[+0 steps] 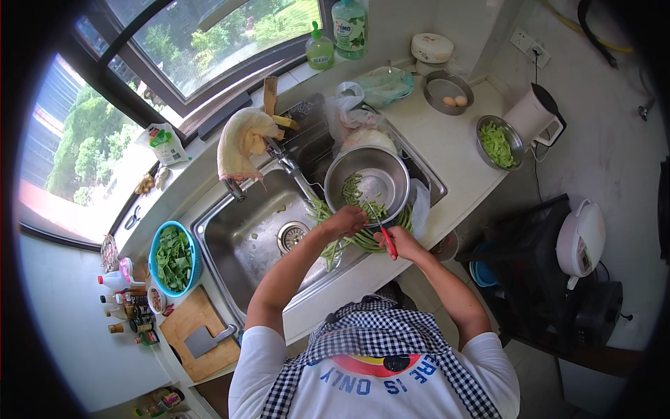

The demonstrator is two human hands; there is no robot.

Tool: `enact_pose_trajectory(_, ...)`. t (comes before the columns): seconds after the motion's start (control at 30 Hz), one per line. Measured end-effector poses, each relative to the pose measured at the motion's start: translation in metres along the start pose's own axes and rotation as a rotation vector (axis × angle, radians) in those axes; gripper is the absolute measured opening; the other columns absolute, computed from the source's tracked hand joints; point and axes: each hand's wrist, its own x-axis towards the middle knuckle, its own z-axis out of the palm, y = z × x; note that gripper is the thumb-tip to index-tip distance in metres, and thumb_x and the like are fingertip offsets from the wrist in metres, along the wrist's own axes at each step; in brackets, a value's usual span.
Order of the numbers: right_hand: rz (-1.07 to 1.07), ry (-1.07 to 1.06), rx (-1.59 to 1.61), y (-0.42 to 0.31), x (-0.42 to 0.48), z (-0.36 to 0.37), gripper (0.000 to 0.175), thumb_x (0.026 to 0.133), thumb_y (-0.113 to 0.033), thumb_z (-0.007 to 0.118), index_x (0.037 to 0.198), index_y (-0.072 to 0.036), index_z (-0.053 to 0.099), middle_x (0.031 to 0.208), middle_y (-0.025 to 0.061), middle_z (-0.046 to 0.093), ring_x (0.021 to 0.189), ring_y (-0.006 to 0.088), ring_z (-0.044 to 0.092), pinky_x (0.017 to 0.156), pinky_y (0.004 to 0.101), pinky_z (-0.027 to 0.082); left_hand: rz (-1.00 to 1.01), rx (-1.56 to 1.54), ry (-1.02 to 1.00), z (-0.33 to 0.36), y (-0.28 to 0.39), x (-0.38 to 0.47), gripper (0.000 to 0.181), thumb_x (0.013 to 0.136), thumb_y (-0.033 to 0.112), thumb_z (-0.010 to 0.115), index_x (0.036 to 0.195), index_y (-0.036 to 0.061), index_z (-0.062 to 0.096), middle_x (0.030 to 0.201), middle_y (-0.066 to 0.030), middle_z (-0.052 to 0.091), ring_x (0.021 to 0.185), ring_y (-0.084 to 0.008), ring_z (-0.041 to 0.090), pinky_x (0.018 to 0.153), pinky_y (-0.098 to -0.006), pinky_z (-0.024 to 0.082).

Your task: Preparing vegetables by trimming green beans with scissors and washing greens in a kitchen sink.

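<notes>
Over the near rim of a stainless steel colander (395, 180), my right hand (400, 242) grips red-handled scissors (388, 240), their blades reaching over the cut green bean pieces (353, 189) inside. My left hand (349, 220) is at the same rim, its fingers closed together; green beans seem to be between them, though they are mostly hidden. Long whole green beans (361, 242) lie under and around the colander's near side, some hanging towards the sink basin (251, 235).
Left of the sink are a blue basket of leafy greens (198, 262) and a cutting board (183, 327) with a cleaver (201, 341). To the right stand a bowl of chopped greens (497, 144), a pan with two eggs (438, 105) and a kettle (528, 115). Plastic bags (348, 112) lie behind the colander.
</notes>
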Motion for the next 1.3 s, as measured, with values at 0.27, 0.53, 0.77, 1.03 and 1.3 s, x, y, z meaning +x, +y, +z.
enact_pose_trajectory(0.27, -0.223, 0.207, 0.235, -0.019, -0.017, -0.002, 0.022, 0.084, -0.011, 0.066, 0.100, 0.004, 0.060, 0.066, 0.0022, 0.056, 0.047, 0.0066, 0.050, 0.042, 0.0212, 0.041, 0.086, -0.143, -0.088, 0.016, 0.025, -0.037, 0.048, 0.098, 0.046, 0.034, 0.099, 0.0031, 0.055, 0.059, 0.0050, 0.033, 0.046, -0.0055, 0.026, 0.042, -0.0226, 0.020)
enact_pose_trajectory(0.53, -0.541, 0.146, 0.211, -0.070, -0.017, 0.016, 0.039, 0.074, -0.014, 0.079, 0.105, 0.001, 0.061, 0.065, -0.0035, 0.055, 0.058, 0.0025, 0.050, 0.054, 0.0177, 0.041, 0.165, -0.316, -0.170, 0.021, 0.042, -0.064, 0.085, 0.082, 0.078, 0.014, 0.122, 0.0093, 0.045, 0.053, 0.0051, 0.027, 0.041, -0.0058, 0.020, 0.039, -0.0218, 0.017)
enact_pose_trajectory(0.77, -0.593, 0.124, 0.114, -0.097, -0.012, 0.030, 0.034, 0.074, -0.016, 0.078, 0.099, 0.001, 0.063, 0.066, -0.0021, 0.057, 0.058, 0.0040, 0.051, 0.054, 0.0188, 0.041, 0.023, -0.539, -0.284, 0.013, 0.033, -0.063, 0.092, 0.077, 0.083, 0.018, 0.120, 0.0076, 0.047, 0.048, 0.0064, 0.026, 0.038, -0.0053, 0.019, 0.037, -0.0223, 0.015)
enact_pose_trajectory(1.03, -0.478, 0.156, 0.349, -0.083, 0.009, 0.019, 0.016, 0.081, -0.014, 0.069, 0.086, 0.000, 0.061, 0.062, 0.0006, 0.057, 0.050, 0.0061, 0.053, 0.047, 0.0202, 0.043, 0.131, -0.319, -0.007, 0.030, 0.050, -0.069, 0.071, 0.092, 0.066, 0.017, 0.123, 0.0080, 0.044, 0.065, 0.0000, 0.045, 0.050, -0.0091, 0.037, 0.046, -0.0228, 0.030)
enact_pose_trajectory(1.3, -0.490, 0.224, 0.391, -0.063, 0.015, -0.002, 0.014, 0.083, -0.013, 0.066, 0.085, 0.000, 0.061, 0.063, 0.0002, 0.056, 0.050, 0.0059, 0.052, 0.046, 0.0193, 0.043, 0.156, 0.058, -0.031, 0.013, 0.019, -0.066, 0.032, 0.101, 0.030, 0.039, 0.095, 0.0030, 0.056, 0.065, 0.0044, 0.040, 0.055, -0.0066, 0.033, 0.050, -0.0217, 0.028)
